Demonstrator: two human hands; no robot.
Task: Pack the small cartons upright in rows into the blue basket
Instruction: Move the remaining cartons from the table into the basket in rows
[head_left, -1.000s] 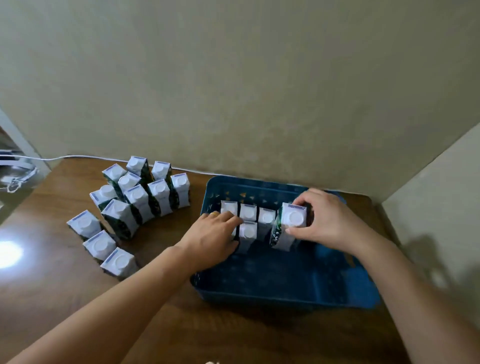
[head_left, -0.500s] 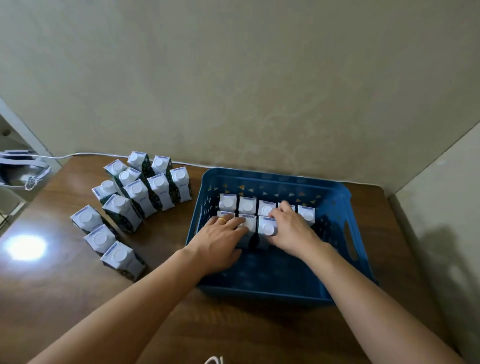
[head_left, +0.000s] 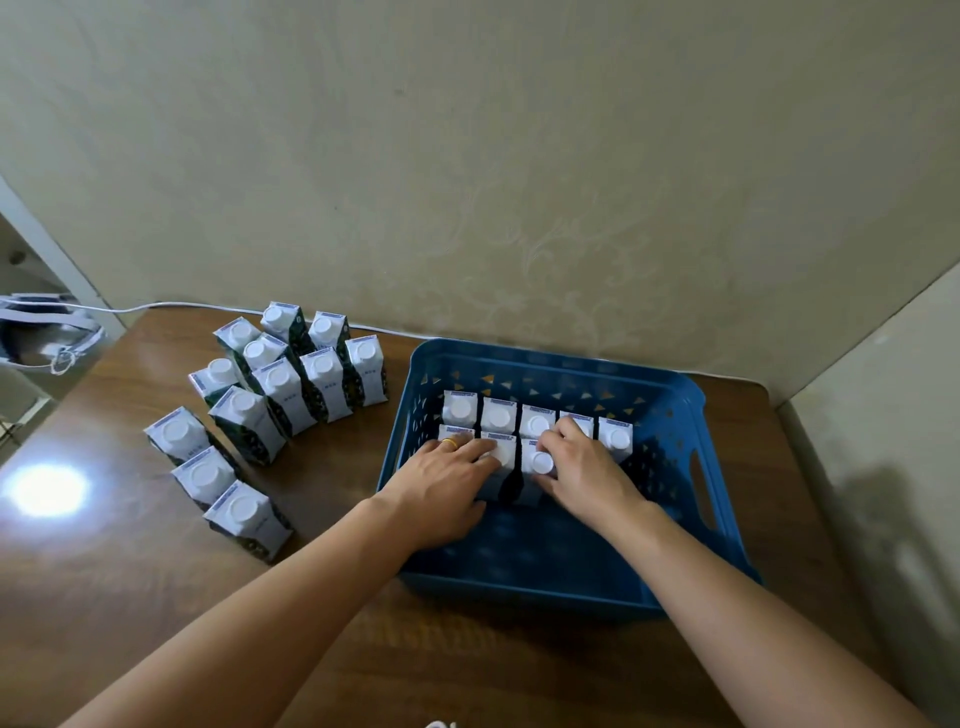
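Observation:
The blue basket (head_left: 561, 358) stands on the wooden table (head_left: 130, 597). Inside it, small white-topped cartons stand upright in a back row (head_left: 498, 415) along the far wall, with a shorter front row before it. My left hand (head_left: 447, 483), wearing a gold ring, lies over the two left cartons of the front row and partly hides them. My right hand (head_left: 587, 467) grips the third front-row carton (head_left: 539, 462), which stands next to the second one. Several loose cartons (head_left: 283, 387) stand on the table left of the basket.
Three of the loose cartons form a line near the table's left part (head_left: 205, 475). A white cable (head_left: 171, 305) runs along the back wall. A metal object (head_left: 31, 338) sits beyond the left edge. A side wall rises at the right.
My right hand has brought its tilted carton down from the basket's far right and stood it in the front row beside my left hand. My left hand has stayed on the front cartons.

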